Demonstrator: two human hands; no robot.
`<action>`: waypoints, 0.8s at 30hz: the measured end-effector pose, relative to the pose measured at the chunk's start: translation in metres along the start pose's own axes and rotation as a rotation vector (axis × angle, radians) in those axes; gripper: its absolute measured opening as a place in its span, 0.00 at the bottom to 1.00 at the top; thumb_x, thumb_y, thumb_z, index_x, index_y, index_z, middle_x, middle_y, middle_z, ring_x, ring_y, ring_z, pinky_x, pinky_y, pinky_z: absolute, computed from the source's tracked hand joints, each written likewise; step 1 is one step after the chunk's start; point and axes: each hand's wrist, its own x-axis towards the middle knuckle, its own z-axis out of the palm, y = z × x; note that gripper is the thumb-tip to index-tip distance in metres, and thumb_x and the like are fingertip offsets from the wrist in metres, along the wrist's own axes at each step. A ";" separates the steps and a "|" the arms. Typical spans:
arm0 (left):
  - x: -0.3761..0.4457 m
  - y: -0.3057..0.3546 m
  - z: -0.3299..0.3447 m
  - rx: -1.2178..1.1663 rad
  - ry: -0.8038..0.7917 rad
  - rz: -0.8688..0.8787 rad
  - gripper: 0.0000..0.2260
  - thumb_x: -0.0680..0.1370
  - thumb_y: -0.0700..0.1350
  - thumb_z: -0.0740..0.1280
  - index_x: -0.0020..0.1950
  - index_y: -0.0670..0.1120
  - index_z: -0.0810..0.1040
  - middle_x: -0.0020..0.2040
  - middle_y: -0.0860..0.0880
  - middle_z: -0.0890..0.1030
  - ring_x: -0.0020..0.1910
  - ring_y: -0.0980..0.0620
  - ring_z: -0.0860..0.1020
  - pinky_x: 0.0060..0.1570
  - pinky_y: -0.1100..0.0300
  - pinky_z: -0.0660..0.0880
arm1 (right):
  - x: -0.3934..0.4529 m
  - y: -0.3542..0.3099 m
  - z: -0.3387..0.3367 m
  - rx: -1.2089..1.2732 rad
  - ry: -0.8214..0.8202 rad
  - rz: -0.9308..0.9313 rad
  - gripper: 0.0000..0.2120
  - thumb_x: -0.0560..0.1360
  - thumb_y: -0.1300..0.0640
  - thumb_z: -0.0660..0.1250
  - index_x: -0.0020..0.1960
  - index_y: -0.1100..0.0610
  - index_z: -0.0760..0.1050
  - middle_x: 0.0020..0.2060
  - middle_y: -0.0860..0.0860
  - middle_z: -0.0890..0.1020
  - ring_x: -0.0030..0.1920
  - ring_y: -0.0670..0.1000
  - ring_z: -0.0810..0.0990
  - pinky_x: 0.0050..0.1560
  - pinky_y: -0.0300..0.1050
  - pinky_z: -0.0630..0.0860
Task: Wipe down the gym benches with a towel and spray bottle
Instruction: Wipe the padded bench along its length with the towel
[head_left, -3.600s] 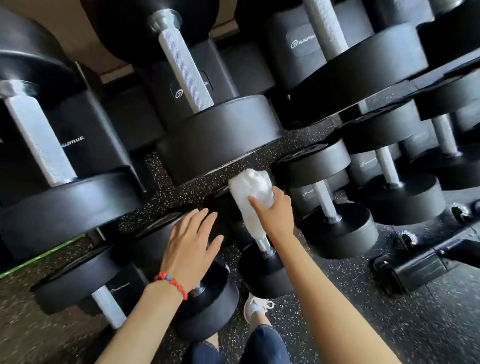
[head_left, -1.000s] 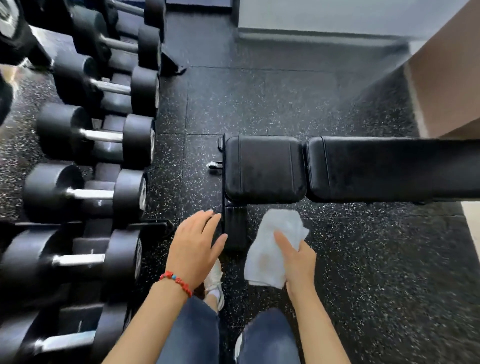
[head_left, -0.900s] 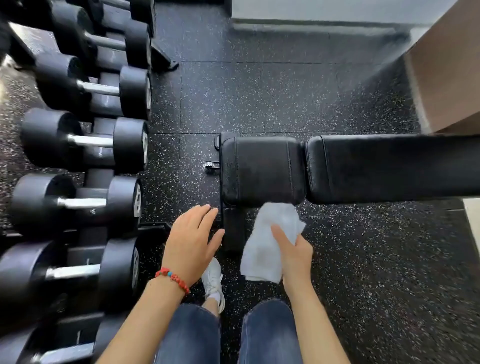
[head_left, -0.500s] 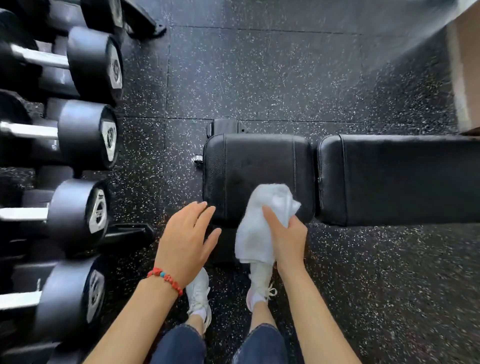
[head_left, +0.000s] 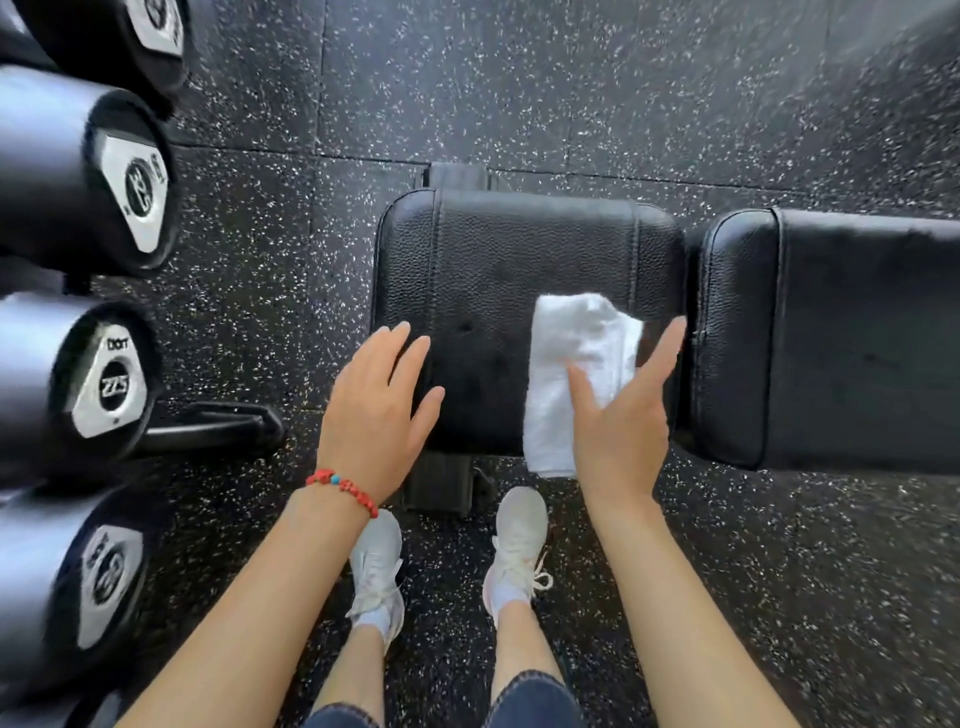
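Observation:
A black padded gym bench lies across the view, its short seat pad (head_left: 493, 270) in the middle and its long back pad (head_left: 857, 338) to the right. A white folded towel (head_left: 576, 338) lies on the seat pad's right side and hangs over the near edge. My right hand (head_left: 623, 421) is spread flat over the towel's right part, thumb on the cloth, fingers apart and pointing toward the gap between the pads. My left hand (head_left: 379, 415), wearing a red bead bracelet, hovers open over the seat pad's near left corner. No spray bottle is in view.
A rack of black dumbbells (head_left: 78, 176) fills the left edge, its foot (head_left: 208, 431) sticking out toward the bench. The bench's frame post (head_left: 441, 483) is under the seat, just ahead of my white shoes (head_left: 519, 540). Speckled black rubber floor surrounds the bench.
I have turned from the dumbbell rack and stepped up to the bench. The towel, gripped in my right hand before, now lies on the seat pad and my right fingers have spread apart.

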 end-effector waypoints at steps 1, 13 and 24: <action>0.000 -0.002 0.002 -0.001 0.005 -0.006 0.19 0.74 0.43 0.65 0.62 0.33 0.74 0.63 0.35 0.74 0.63 0.35 0.72 0.60 0.41 0.70 | -0.001 0.001 0.001 -0.048 0.011 -0.060 0.38 0.74 0.46 0.64 0.74 0.45 0.43 0.61 0.58 0.74 0.50 0.62 0.78 0.41 0.51 0.74; -0.013 -0.024 0.022 -0.018 0.010 0.016 0.22 0.74 0.40 0.69 0.66 0.34 0.71 0.68 0.35 0.69 0.66 0.36 0.69 0.62 0.42 0.69 | 0.004 0.004 0.039 -0.618 0.196 -0.521 0.19 0.75 0.48 0.62 0.61 0.58 0.76 0.36 0.57 0.78 0.23 0.49 0.73 0.21 0.39 0.71; -0.015 -0.033 0.024 -0.027 0.035 0.068 0.20 0.77 0.43 0.65 0.67 0.36 0.70 0.69 0.37 0.69 0.67 0.39 0.68 0.62 0.45 0.68 | 0.044 -0.038 0.064 -0.532 0.222 -0.420 0.21 0.77 0.46 0.58 0.64 0.56 0.73 0.49 0.62 0.79 0.34 0.55 0.80 0.29 0.46 0.76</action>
